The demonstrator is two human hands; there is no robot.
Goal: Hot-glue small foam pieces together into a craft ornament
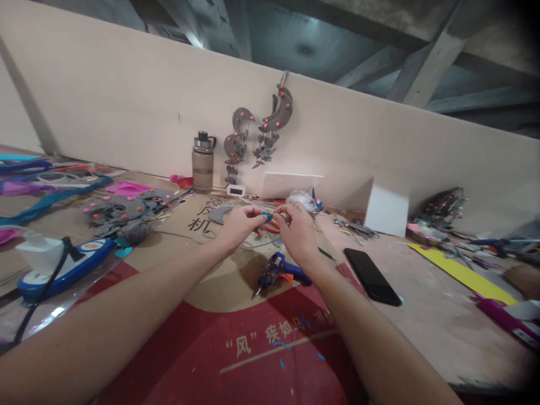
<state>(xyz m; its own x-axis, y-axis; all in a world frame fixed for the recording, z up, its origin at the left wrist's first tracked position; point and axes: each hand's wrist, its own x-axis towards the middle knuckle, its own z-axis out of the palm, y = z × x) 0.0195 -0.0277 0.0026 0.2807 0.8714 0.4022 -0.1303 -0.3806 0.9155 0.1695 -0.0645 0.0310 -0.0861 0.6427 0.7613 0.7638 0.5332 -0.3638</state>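
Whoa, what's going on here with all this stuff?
A person is working with both bare hands. The left hand and the right hand are pinching a small blue piece between them, above a printed cardboard sheet. A blue glue gun lies on the sheet below, not being held. Grey shapes with bright dots are piled to the left, dotted grey crescents hang at the back, and a black phone lies on the right.

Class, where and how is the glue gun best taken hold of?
Probably by its blue handle, coming from the right: the glue gun lies with this long grip reaching right, while its narrow nozzle points to the near left, away from that approach.
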